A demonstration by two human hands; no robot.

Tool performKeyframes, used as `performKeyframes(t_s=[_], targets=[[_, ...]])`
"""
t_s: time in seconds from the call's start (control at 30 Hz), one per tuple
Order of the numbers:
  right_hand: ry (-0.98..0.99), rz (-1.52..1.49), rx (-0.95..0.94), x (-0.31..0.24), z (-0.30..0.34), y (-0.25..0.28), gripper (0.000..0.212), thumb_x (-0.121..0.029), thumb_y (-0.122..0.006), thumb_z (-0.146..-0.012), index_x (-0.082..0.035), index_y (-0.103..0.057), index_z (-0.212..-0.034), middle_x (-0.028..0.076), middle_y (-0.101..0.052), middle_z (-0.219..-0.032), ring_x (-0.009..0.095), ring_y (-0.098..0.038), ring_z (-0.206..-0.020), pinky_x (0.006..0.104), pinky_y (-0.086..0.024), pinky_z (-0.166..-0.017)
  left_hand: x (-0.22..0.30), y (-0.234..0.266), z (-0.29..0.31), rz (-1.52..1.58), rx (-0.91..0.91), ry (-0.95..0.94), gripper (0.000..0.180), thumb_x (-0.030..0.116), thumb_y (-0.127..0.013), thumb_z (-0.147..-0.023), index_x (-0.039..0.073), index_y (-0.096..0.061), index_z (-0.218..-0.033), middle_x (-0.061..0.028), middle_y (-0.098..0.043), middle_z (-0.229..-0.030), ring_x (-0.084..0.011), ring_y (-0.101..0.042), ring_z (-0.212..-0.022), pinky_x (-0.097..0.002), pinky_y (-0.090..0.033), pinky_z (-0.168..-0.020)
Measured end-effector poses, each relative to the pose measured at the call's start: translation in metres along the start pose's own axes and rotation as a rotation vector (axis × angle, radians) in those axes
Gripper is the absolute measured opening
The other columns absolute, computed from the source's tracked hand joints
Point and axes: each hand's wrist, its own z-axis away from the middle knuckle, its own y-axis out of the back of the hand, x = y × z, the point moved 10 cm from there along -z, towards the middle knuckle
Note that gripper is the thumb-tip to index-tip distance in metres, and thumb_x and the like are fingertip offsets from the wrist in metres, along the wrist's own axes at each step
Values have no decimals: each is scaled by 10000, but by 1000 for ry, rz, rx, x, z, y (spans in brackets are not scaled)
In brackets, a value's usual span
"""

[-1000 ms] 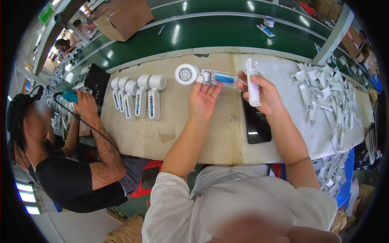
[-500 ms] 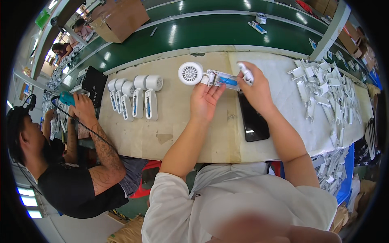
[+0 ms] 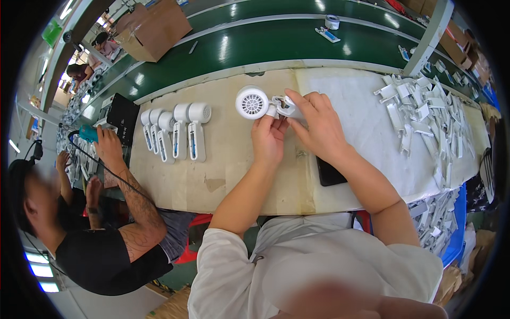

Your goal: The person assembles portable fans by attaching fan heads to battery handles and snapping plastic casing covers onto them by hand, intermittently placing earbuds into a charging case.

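Observation:
A white handheld fan (image 3: 252,102) with a round grille hangs over the table in front of me. My left hand (image 3: 268,143) is closed around it from below, near the neck. Over the fan's handle, my right hand (image 3: 323,127) grips a white handle cover (image 3: 290,110) with thumb and fingers. The right fingers hide most of the handle, so I cannot tell how closely the cover meets it. Left of my hands, several white fans (image 3: 196,142) lie in a row, blue cells showing in their handles. A black phone (image 3: 330,173) lies below my right wrist.
White plastic covers (image 3: 419,114) are heaped at the right; more parts fill a blue bin (image 3: 458,239) below. A green conveyor (image 3: 265,42) runs behind the table, with a cardboard box (image 3: 154,32). At left, a co-worker holds a teal power tool (image 3: 88,133).
My right hand has moved left and brought the cover over the fan's handle, hiding the blue cell that showed before. My left hand stays at the neck.

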Motion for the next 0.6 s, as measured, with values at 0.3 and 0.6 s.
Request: performKeyframes(t_s=[0.3, 0.6], targets=[[-35, -120, -106, 3, 0, -4, 550, -198, -677, -717, -88, -491, -1223, 107, -492, -1022, 282, -574, -800, 359, -500, -629, 7, -13, 4, -69, -87, -74, 228, 110, -554, -870, 22, -536, -1079, -47, -596, -1019, -143, -580, -932, -292, -485, -780], [144, 144, 79, -11, -5, 20, 589, -273, -687, -711, -50, -499, -1222, 117, -494, -1158, 317, -464, -1072, 391, -386, -901, 28, -33, 18, -106, -55, -206, 262, 62, -578, -845, 11, -540, -1099, -105, -598, -1066, -197, -575, -987, -303, -463, -857]])
